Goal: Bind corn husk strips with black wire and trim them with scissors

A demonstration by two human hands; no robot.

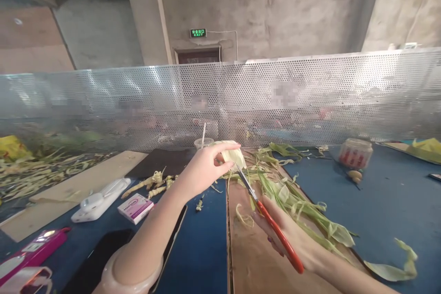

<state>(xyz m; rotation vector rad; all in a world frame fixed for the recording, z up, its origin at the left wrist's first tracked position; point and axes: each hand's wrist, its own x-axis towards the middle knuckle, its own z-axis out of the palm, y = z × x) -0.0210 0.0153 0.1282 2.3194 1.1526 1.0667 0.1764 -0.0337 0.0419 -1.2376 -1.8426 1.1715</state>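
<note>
My left hand [201,168] pinches a pale piece of corn husk [237,156] between thumb and fingers, above the middle of the table. In my right hand [299,237] is a pair of scissors [274,227] with red handles and metal blades. The blade tips point up and left and meet the husk's lower edge; I cannot tell whether they cut into it. Loose green and pale husk strips [284,193] lie on the brown board, beyond and to the right of my right hand. A clear cup with a straw [203,141] stands behind my left hand.
On the left lie pale twisted pieces [155,183], a pink-and-white box [135,208], a white device [99,200], a magenta item [34,255] and a dark phone [98,262]. At right stands a clear jar [354,153]. A perforated metal panel [310,115] closes off the table's far side.
</note>
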